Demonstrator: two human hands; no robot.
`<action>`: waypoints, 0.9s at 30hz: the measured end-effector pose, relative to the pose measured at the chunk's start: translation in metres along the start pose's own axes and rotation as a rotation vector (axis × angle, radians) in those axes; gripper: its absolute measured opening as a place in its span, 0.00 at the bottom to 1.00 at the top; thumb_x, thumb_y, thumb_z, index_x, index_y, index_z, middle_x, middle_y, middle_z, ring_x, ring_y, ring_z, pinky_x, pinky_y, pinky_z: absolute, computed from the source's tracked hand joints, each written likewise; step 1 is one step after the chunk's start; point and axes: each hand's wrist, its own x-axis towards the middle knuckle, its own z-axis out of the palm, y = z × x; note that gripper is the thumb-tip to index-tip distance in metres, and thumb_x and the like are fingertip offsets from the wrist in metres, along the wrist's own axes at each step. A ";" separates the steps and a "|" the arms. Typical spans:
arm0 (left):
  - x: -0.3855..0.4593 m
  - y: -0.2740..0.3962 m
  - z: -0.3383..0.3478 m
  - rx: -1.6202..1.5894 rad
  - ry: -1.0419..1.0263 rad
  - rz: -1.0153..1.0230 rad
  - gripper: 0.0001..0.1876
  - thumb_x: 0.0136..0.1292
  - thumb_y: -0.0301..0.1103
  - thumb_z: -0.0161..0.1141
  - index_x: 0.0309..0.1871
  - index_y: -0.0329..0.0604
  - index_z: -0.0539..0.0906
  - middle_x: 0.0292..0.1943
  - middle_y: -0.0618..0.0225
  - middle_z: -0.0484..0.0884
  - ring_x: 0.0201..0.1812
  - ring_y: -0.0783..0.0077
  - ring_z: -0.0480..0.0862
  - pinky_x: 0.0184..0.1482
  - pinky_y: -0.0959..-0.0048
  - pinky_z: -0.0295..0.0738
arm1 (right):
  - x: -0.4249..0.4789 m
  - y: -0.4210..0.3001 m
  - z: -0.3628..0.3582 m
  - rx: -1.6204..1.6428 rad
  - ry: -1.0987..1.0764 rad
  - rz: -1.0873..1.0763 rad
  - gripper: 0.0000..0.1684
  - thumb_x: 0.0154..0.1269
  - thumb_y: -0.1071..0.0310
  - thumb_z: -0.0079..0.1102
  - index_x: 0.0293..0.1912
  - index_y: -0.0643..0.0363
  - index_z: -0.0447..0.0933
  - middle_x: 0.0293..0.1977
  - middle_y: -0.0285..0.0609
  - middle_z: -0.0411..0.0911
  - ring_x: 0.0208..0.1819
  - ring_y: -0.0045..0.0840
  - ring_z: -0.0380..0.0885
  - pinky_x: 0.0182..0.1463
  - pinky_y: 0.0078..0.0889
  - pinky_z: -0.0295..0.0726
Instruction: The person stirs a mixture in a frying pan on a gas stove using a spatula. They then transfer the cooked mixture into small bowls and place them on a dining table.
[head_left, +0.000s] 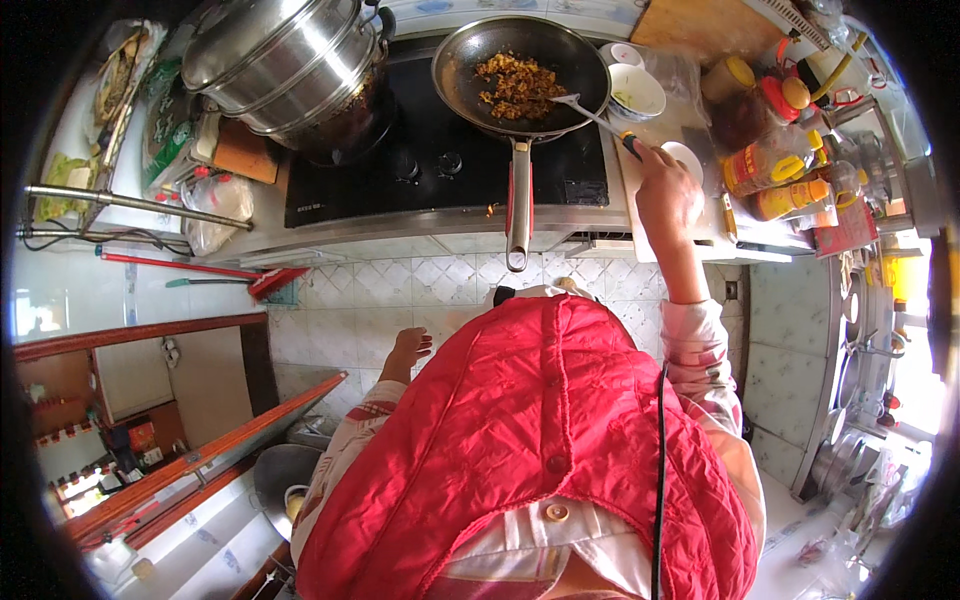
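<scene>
My right hand (670, 191) grips the dark handle of a metal spatula (596, 116). The spatula's blade rests in a wok-style frying pan (469, 56), at the right edge of a heap of browned, crumbled food (517, 84). Over the right side of the black cooktop (330, 195) sits the pan, its long handle (519, 210) pointing toward me. Low at my left side hangs my left hand (412, 346), holding nothing, fingers loosely apart. Right of the pan stand a white bowl (637, 90) with greenish scraps and a smaller white bowl (621, 55).
A tall metal steamer pot (292, 67) occupies the cooktop's left side. Sauce bottles (787, 199) and jars (727, 79) crowd the right counter, near a wooden board (701, 30). A metal rail (142, 202) juts in at left. A red broom (277, 283) leans below.
</scene>
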 end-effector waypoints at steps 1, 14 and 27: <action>0.005 -0.019 -0.005 0.002 0.001 0.020 0.15 0.66 0.39 0.54 0.51 0.40 0.74 0.42 0.60 0.82 0.44 0.62 0.80 0.47 0.57 0.77 | 0.004 -0.003 0.002 0.023 0.005 -0.011 0.27 0.53 0.78 0.52 0.53 0.45 0.80 0.48 0.34 0.81 0.45 0.32 0.80 0.44 0.34 0.79; -0.018 0.004 -0.019 0.079 -0.027 -0.035 0.12 0.67 0.39 0.53 0.47 0.41 0.76 0.40 0.63 0.81 0.41 0.64 0.80 0.45 0.58 0.77 | 0.062 -0.051 0.057 0.009 -0.021 -0.081 0.27 0.55 0.74 0.54 0.55 0.43 0.78 0.43 0.34 0.80 0.44 0.34 0.80 0.46 0.36 0.79; -0.012 0.009 -0.006 -0.057 0.013 -0.168 0.12 0.68 0.39 0.53 0.48 0.42 0.76 0.41 0.61 0.81 0.42 0.62 0.80 0.45 0.57 0.78 | 0.052 -0.043 0.079 0.074 -0.039 -0.063 0.27 0.54 0.75 0.54 0.54 0.46 0.78 0.42 0.34 0.80 0.43 0.34 0.80 0.44 0.35 0.79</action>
